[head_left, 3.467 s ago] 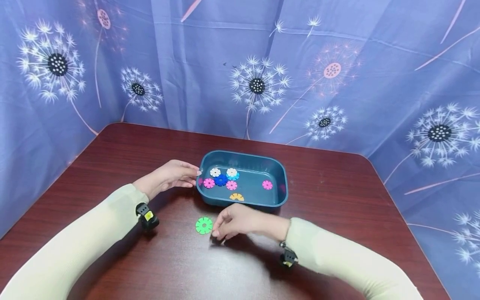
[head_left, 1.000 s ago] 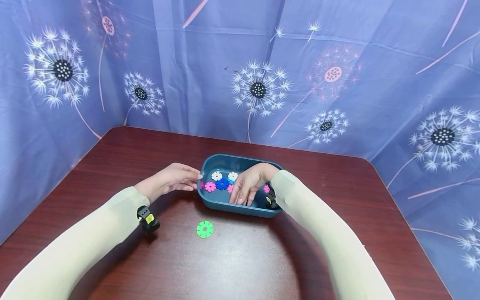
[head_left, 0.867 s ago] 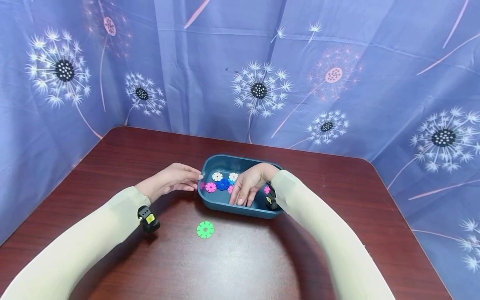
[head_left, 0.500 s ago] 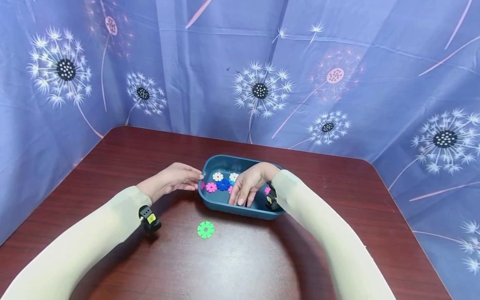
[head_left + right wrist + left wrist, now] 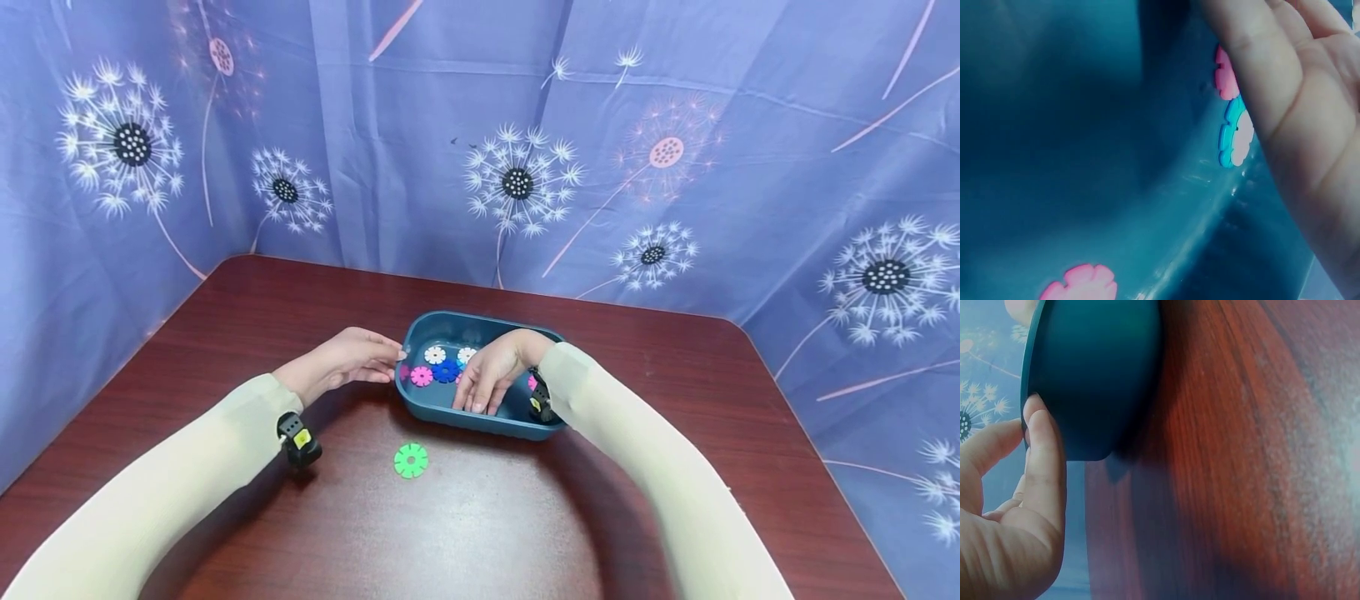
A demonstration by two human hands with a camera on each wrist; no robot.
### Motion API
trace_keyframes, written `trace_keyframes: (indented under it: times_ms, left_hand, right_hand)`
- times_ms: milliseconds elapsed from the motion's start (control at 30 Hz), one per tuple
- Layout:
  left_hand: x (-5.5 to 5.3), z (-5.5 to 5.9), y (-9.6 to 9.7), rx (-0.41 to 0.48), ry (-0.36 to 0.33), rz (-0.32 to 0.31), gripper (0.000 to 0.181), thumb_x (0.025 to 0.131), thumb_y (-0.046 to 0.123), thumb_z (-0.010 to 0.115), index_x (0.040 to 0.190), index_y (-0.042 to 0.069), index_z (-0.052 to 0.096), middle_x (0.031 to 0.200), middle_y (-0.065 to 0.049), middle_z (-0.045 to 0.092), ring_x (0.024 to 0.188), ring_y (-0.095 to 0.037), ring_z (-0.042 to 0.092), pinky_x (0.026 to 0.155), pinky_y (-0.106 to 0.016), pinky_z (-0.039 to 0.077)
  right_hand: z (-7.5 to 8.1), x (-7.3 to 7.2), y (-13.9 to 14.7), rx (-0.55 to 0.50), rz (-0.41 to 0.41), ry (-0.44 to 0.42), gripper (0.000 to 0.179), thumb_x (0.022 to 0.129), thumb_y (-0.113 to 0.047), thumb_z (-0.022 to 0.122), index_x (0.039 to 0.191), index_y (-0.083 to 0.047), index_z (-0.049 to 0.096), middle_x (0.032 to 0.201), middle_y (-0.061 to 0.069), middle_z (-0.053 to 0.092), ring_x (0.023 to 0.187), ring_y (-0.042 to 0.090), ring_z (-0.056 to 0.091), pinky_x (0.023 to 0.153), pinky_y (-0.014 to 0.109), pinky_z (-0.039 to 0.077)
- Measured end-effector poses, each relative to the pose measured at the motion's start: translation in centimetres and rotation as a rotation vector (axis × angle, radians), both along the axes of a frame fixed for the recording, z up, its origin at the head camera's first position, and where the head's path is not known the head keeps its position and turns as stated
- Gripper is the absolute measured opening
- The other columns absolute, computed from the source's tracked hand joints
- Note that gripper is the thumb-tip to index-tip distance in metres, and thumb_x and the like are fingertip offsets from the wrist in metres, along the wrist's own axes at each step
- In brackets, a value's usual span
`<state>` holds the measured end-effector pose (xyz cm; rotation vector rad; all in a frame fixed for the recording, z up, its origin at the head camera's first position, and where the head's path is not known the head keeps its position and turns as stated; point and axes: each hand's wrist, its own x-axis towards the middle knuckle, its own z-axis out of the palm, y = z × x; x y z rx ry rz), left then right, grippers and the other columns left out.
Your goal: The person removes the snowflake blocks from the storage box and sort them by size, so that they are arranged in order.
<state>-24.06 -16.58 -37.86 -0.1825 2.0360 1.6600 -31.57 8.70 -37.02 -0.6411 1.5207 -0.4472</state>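
Observation:
My left hand (image 5: 352, 358) pinches the left rim of a dark teal plastic basin (image 5: 450, 423), thumb outside the wall and fingers at its edge in the left wrist view. My right hand (image 5: 495, 371) reaches down inside the basin, fingers pointing at the floor by the near wall. Its fingertips are hidden behind the near rim, and I cannot tell whether they hold a piece. Notched snowflake discs lie around it: a dark blue one (image 5: 446, 372), a pink one (image 5: 422, 377) and a white one (image 5: 435, 355). In the right wrist view a light blue disc (image 5: 1226, 140) lies partly under a white one.
A green notched disc (image 5: 411, 460) lies on the red-brown wooden table (image 5: 337, 533), in front of the basin. Another pink disc (image 5: 1082, 284) sits toward the basin's right end. A blue dandelion-print curtain (image 5: 420, 167) hangs behind the table.
My right hand has gone from the table beside the green disc into the basin, covering the spot where an orange disc lay. Lately it has shifted slightly left. My left hand stays at the rim.

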Motion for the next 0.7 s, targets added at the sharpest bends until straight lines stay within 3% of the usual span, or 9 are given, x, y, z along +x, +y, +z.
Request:
trace_keyframes:
  times_ms: [200, 433, 567, 700]
  left_hand:
    - [0.1, 0.0, 0.0, -0.004, -0.002, 0.001, 0.047, 0.101, 0.014, 0.062, 0.14, -0.011, 0.053, 0.088, -0.004, 0.074, 0.067, -0.006, 0.069, 0.068, -0.018, 0.063]
    - [0.0, -0.2, -0.1, 0.004, 0.0, -0.001, 0.047, 0.102, 0.014, 0.062, 0.14, -0.011, 0.053, 0.087, -0.002, 0.075, 0.068, -0.006, 0.068, 0.068, -0.018, 0.063]
    - [0.1, -0.1, -0.1, -0.001, 0.008, 0.0, 0.046, 0.101, 0.015, 0.062, 0.139, -0.011, 0.054, 0.088, -0.003, 0.075, 0.068, -0.007, 0.068, 0.069, -0.018, 0.063]
    - [0.1, -0.2, -0.2, 0.007, 0.013, -0.006, 0.047, 0.101, 0.014, 0.062, 0.139, -0.012, 0.053, 0.089, -0.003, 0.075, 0.067, -0.006, 0.068, 0.069, -0.018, 0.063]
  right_hand:
    - [0.1, 0.2, -0.3, -0.011, -0.007, 0.045, 0.043, 0.106, -0.005, 0.05, 0.147, 0.004, 0.05, 0.144, 0.013, 0.06, 0.115, 0.01, 0.059, 0.11, 0.034, 0.055]
    - [0.2, 0.3, -0.9, -0.046, -0.066, 0.011, 0.049, 0.107, -0.005, 0.045, 0.156, -0.001, 0.039, 0.158, 0.02, 0.046, 0.13, 0.013, 0.056, 0.12, 0.04, 0.047]
    - [-0.1, 0.4, -1.4, -0.06, -0.049, -0.001, 0.05, 0.107, -0.002, 0.043, 0.156, 0.001, 0.037, 0.159, 0.021, 0.044, 0.122, 0.008, 0.057, 0.117, 0.037, 0.05]
    - [-0.3, 0.6, -1.8, -0.065, -0.061, 0.002, 0.048, 0.106, 0.0, 0.044, 0.154, 0.004, 0.039, 0.146, 0.015, 0.057, 0.111, 0.005, 0.057, 0.111, 0.033, 0.052]
